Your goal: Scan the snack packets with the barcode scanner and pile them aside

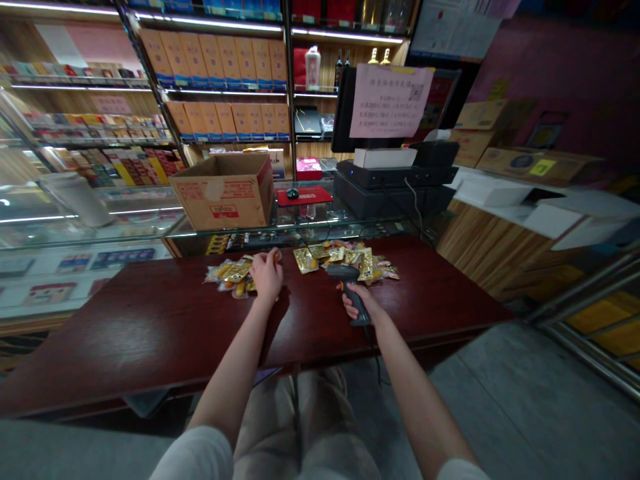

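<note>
My right hand (361, 303) is wrapped around the grip of a dark barcode scanner (345, 272), whose head points left above the table. A cable trails down from its handle. My left hand (267, 275) is at the right edge of the left heap of snack packets (233, 275), its fingers closed on a small packet with an orange-brown end (277, 255). Gold and clear wrappers with yellow pieces show in that heap. Behind the scanner lies a second heap of gold snack packets (334, 253). The palm side of my left hand is hidden.
Both heaps lie on a dark red wooden table (165, 333). Beyond it, a glass counter (310, 217) carries an open cardboard box (225, 193), a mouse (293, 193) on a red mat, and a monitor (345, 113) with a paper notice. Stocked shelves stand behind.
</note>
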